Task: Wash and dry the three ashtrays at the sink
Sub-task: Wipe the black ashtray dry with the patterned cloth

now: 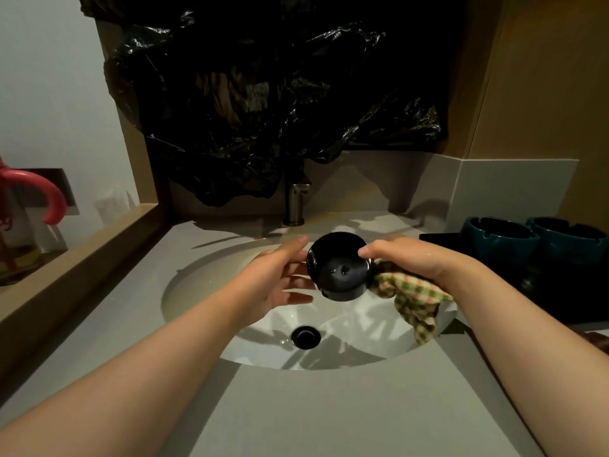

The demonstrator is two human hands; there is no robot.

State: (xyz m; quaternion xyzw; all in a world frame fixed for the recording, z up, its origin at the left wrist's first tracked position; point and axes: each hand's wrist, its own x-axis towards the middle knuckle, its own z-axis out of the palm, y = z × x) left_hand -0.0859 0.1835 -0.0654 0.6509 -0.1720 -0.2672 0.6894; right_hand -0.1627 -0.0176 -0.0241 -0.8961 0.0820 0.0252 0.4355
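A dark round ashtray (339, 267) is held over the white sink basin (204, 291), its flat underside turned towards me with water drops on it. My right hand (408, 258) grips its right rim with thumb and fingers and also holds a checked cloth (412, 298) that hangs down into the basin. My left hand (280, 278) lies against the ashtray's left side with straight fingers. Two more dark teal ashtrays (497, 239) (566, 239) stand side by side on the counter at the right.
A metal tap (296, 202) stands behind the basin under a black plastic sheet (280, 94) over the mirror. The black drain (305, 337) sits at the basin's bottom. A wooden ledge (82, 258) runs along the left; a pink hooked object (43, 196) is beyond it.
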